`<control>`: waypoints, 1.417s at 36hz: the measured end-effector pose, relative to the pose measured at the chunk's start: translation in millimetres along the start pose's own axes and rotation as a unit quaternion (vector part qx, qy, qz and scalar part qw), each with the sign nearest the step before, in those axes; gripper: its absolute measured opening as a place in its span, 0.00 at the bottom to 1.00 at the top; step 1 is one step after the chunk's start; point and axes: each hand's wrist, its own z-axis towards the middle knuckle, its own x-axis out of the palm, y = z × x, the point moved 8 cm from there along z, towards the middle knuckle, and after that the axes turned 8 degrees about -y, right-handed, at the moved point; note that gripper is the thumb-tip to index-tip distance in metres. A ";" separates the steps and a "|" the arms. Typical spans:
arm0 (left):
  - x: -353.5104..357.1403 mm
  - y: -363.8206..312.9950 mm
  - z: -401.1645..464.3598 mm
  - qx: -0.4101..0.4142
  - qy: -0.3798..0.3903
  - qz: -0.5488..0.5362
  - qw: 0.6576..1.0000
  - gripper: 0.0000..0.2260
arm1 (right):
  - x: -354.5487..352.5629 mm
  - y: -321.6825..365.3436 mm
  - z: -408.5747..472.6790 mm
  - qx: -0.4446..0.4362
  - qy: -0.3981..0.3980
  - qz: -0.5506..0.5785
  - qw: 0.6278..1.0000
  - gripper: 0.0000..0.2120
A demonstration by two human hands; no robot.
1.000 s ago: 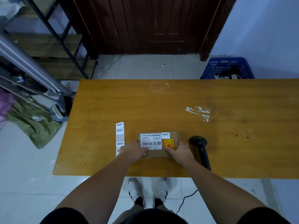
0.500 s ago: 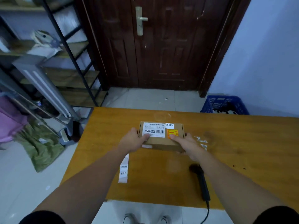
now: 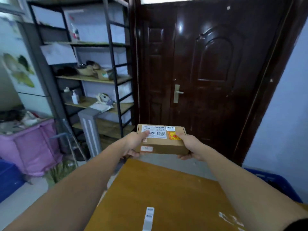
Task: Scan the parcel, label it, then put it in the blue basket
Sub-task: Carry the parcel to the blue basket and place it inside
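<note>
Both hands grip a cardboard parcel [image 3: 164, 142] in the air, beyond the far edge of the wooden table [image 3: 163, 189] — the left hand [image 3: 133, 142] clasps its left end, thumb across the white label, and the right hand [image 3: 189, 145] clasps its right end. The blue basket [image 3: 280, 184] sits low at right, well apart. A strip of stickers [image 3: 148, 219] lies on the table.

Parcel [image 3: 161, 140] above table [image 3: 166, 189], basket [image 3: 276, 184] right
</note>
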 end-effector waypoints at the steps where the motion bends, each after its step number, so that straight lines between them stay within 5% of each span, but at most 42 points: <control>1: -20.1 -0.4 -5.2 0.005 -0.008 0.011 1.000 0.23 | 13.6 17.2 -3.6 -0.017 0.007 -0.008 1.000 0.23; 11: -252.8 50.7 -79.8 -0.001 -0.151 -0.019 0.988 0.25 | 216.9 153.1 -64.1 -0.127 0.130 -0.038 0.983 0.21; 18: -388.1 143.0 -153.1 -0.024 -0.263 -0.054 0.963 0.27 | 386.2 183.6 -114.1 -0.153 0.231 -0.073 0.958 0.24; 30: -531.6 269.4 -240.3 -0.121 -0.379 -0.059 0.916 0.31 | 616.8 212.8 -171.9 -0.183 0.349 -0.138 0.908 0.18; 51: -774.4 386.8 -302.2 -0.185 -0.493 0.001 0.850 0.29 | 945.0 280.6 -234.1 -0.223 0.470 -0.168 0.837 0.19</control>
